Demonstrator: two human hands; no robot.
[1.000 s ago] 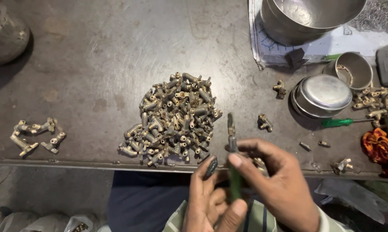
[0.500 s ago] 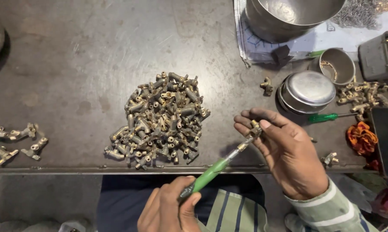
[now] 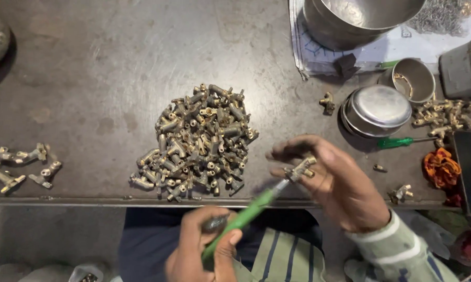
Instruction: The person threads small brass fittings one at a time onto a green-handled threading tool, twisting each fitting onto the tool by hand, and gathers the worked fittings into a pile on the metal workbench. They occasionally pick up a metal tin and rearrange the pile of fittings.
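Note:
My right hand (image 3: 340, 185) pinches a small brass fitting (image 3: 300, 169) above the table's front edge. My left hand (image 3: 204, 250), below the edge and close to my body, grips a green-handled screwdriver (image 3: 243, 219); its metal tip meets the fitting. A big heap of similar brass fittings (image 3: 199, 141) lies on the dark metal table (image 3: 89, 78), just left of my right hand.
A few fittings (image 3: 21, 164) sit at the left. At the right are a large steel bowl (image 3: 360, 18) on paper, a steel lid (image 3: 376, 109), a small steel cup (image 3: 413, 78), a second green screwdriver (image 3: 402, 142), more fittings (image 3: 444, 117) and an orange cloth (image 3: 441, 168).
The view shifted slightly. My right hand still holds the fitting; the screwdriver stays on it, with my left hand a little further left and lower.

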